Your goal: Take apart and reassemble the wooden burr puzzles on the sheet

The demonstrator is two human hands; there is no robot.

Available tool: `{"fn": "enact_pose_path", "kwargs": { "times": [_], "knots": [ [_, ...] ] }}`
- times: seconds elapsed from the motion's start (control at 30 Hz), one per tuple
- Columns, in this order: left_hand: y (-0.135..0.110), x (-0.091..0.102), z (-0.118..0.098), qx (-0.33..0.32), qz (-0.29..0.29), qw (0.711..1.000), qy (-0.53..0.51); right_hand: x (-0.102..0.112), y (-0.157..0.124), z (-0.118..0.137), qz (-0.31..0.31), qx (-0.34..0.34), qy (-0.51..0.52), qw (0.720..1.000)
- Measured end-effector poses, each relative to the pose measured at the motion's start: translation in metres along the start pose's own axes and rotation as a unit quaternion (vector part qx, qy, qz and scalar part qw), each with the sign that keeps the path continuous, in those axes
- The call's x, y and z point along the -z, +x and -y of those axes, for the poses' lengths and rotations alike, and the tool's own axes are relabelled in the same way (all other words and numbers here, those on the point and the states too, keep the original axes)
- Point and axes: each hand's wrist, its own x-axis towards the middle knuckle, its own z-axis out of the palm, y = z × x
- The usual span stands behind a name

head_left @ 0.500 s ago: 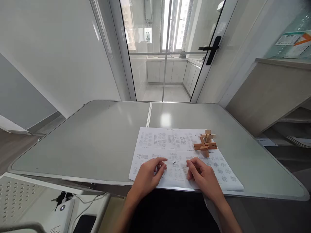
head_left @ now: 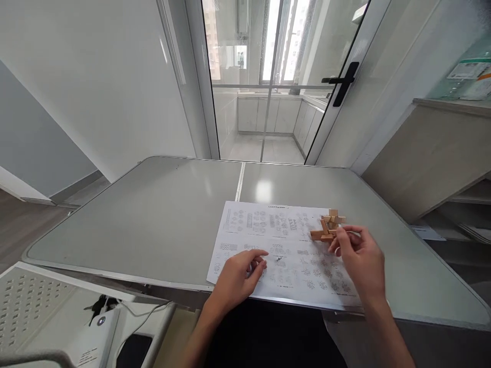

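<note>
Head view: bare right hand at the near side of crossed tan-and-brown wooden blocks, on the far right corner of a white printed paper sheet; thumb and forefinger close together, impossible to tell if clamped on wood. Bare left hand over the sheet's near edge, fingertips slightly apart. Best done with a light pinch, joints unjarred. Most room toward the left edge of the smooth grey-green tabletop.
</note>
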Motion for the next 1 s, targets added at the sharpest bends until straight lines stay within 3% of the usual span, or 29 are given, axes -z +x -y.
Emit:
{"fn": "enact_pose_path", "kwargs": {
  "times": [0.07, 0.1, 0.27, 0.43, 0.87, 1.0],
  "knots": [
    [0.000, 0.000, 0.001, 0.000, 0.001, 1.000, 0.000, 0.002, 0.020, -0.007, -0.089, 0.030, -0.094, 0.991],
    [-0.001, -0.001, 0.001, 0.000, 0.001, 1.000, 0.001, 0.002, 0.029, -0.011, -0.104, 0.041, -0.135, 0.985],
    [-0.001, -0.001, 0.003, -0.001, -0.001, 1.000, 0.000, 0.005, 0.060, -0.031, -0.040, 0.029, -0.239, 0.970],
    [-0.001, -0.002, 0.004, 0.000, 0.000, 1.000, 0.004, 0.002, 0.072, -0.029, 0.058, -0.054, -0.298, 0.951],
    [0.000, 0.000, 0.000, -0.002, -0.002, 1.000, 0.003, -0.009, 0.085, -0.016, 0.100, -0.074, -0.372, 0.920],
    [-0.001, 0.000, -0.001, 0.003, -0.001, 1.000, 0.003, -0.011, 0.090, -0.020, 0.082, -0.051, -0.377, 0.921]
  ]
}}
